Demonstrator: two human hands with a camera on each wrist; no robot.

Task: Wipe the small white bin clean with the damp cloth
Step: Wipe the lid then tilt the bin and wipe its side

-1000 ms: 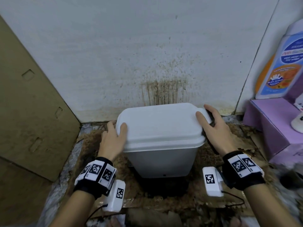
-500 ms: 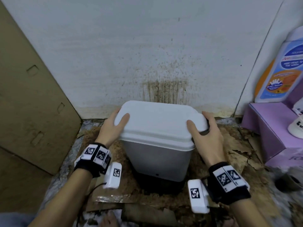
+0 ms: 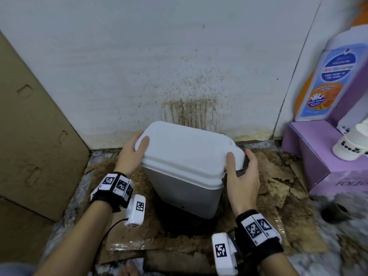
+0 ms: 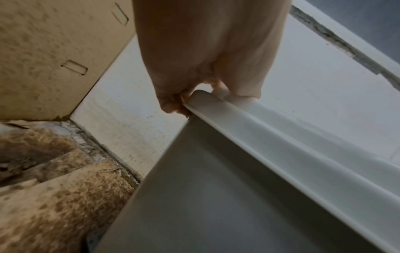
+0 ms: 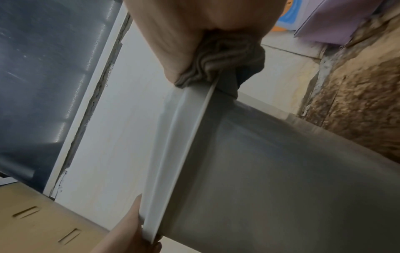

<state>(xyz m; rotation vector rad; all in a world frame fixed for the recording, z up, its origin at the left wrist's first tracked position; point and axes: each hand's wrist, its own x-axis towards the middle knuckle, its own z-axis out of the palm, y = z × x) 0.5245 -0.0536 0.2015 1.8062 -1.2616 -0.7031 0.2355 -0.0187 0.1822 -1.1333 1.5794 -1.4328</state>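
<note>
The small white bin [image 3: 185,170] stands on the floor by the stained wall, its lid closed and the body turned at an angle. My left hand [image 3: 133,150] grips the lid's far left corner, thumb on top and fingers under the rim [image 4: 194,99]. My right hand [image 3: 242,172] grips the lid's right corner with a grey ribbed cloth [image 5: 218,63] bunched between palm and rim; its dark edge [image 3: 246,162] peeks out beside the thumb. The bin's grey side wall [image 5: 281,162] fills the right wrist view.
A large cardboard box [image 3: 33,132] leans at the left. A purple box [image 3: 318,156] with a soap bottle [image 3: 326,84] and a white cup [image 3: 350,146] stands at the right. Torn brown cardboard [image 3: 278,188] covers the floor around the bin.
Both hands have turned the bin clockwise and drawn it slightly off the wall, keeping their grip on the lid corners. The head view has dropped closer.
</note>
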